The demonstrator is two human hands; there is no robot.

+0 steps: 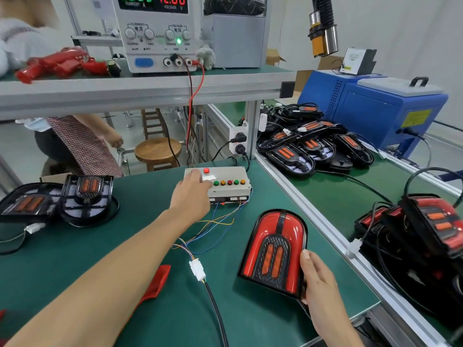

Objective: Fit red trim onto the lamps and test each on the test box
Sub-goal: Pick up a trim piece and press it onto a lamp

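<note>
Green matting covers the workbench, and the grey test box sits toward its far edge. The left hand rests on the box's near-left top, fingers reaching over the buttons; which button they touch is hidden under the hand, and I cannot tell whether they press. Nearer than the box and to its right, the right hand holds the lamp tilted up, thumb on its face, the other fingers out of sight behind its edge. The lamp is glossy red trim around a black mesh-textured arch with two orange oblong lenses. Thin coloured wires run from the box's front to a white connector, joined to a black cable cut off at the bottom edge. A loose red trim piece lies left of the connector, partly hidden by the left forearm. Left of the box lie untrimmed black lamps; right of it, across an aluminium rail, a pile of more. Above the box, a shelf carries a power supply reading 12.00 volts.
</note>
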